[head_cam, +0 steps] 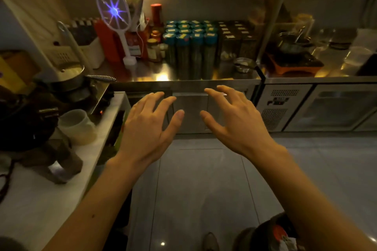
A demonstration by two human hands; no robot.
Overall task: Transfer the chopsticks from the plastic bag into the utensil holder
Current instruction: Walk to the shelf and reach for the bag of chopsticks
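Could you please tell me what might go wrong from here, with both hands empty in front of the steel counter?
1. The left hand and right hand hold nothing, and the task's things are not plainly in view, so the search may stall.
2. The lit electric swatter stands upright on the crowded counter; a reach there may touch or topple it.
3. The packed blue-lidded jars could be knocked over.

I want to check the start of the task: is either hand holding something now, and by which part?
Nothing is held. The left hand and the right hand are both empty, fingers spread in the air in front of the steel counter.
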